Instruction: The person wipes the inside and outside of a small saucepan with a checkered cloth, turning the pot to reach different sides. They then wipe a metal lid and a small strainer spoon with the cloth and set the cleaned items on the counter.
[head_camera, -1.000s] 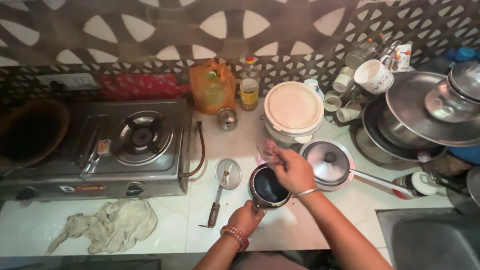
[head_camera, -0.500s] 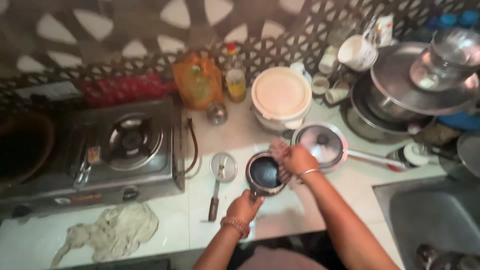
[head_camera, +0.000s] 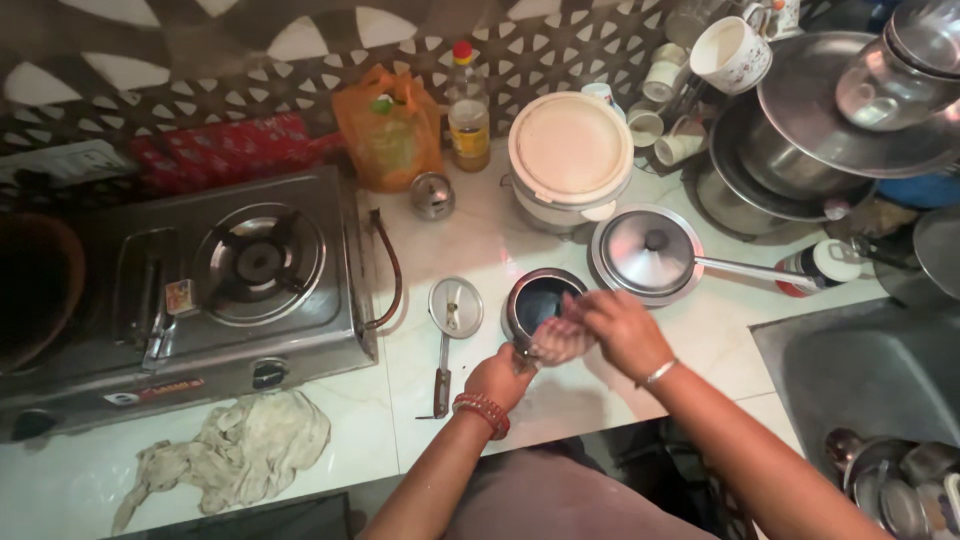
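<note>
Since the earlier frame, the right hand (head_camera: 622, 328) has been shifted from the far rim of the small dark steel pot (head_camera: 541, 301) to its near side, at 5 o'clock of the opening. A pinkish crumpled scrubbing pad (head_camera: 557, 340) is clamped in its closed fingers and pressed against the pot's rim. The left hand (head_camera: 500, 378) is closed around the pot's near wall at 6 o'clock. The pot is stood upright on the white marble counter (head_camera: 480, 245), about mid-counter. A round steel tea strainer with a dark handle (head_camera: 450, 325) is laid just beside the pot at 9 o'clock. A lidded steel saucepan with a long handle (head_camera: 648, 253) is set near it at 2 o'clock. A steel gas stove (head_camera: 200, 285) is placed well apart at 9 o'clock, and a crumpled grey cloth (head_camera: 240, 450) is laid at 8 o'clock.
</note>
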